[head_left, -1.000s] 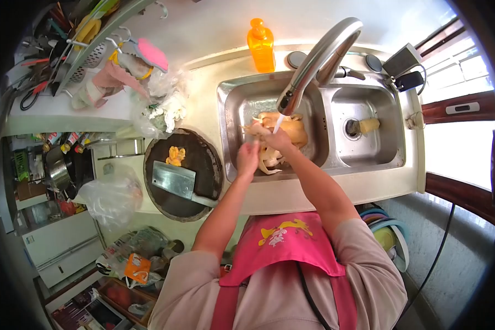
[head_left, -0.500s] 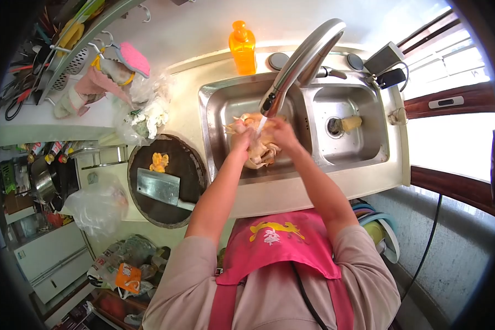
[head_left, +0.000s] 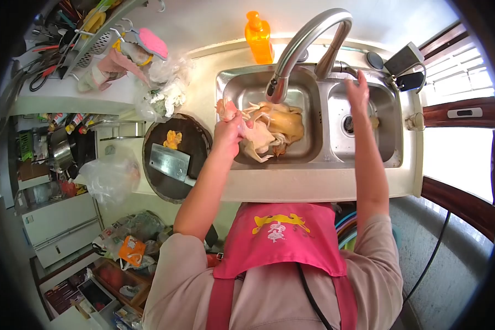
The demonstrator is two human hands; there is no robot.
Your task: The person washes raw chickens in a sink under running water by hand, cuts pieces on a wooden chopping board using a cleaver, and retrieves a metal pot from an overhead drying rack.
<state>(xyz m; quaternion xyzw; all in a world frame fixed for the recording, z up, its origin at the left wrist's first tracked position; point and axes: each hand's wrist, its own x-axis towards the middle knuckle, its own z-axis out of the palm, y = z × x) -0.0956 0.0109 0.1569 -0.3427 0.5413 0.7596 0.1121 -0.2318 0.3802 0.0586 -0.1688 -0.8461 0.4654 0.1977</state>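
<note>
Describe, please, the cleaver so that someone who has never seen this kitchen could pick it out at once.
Start at the steel double sink under the curved tap. Just to its left on the counter lies a round, dark chopping board. The cleaver lies flat on that board: a broad, rectangular, grey metal blade, unlike the small yellow pieces lying beside it on the board.

no readable text, labels or numbers

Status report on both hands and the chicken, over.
Left hand gripping a pale piece of the raw whole chicken in the steel sink basin. Right hand open, raised by the curved steel faucet. Nothing obstructing.
</note>
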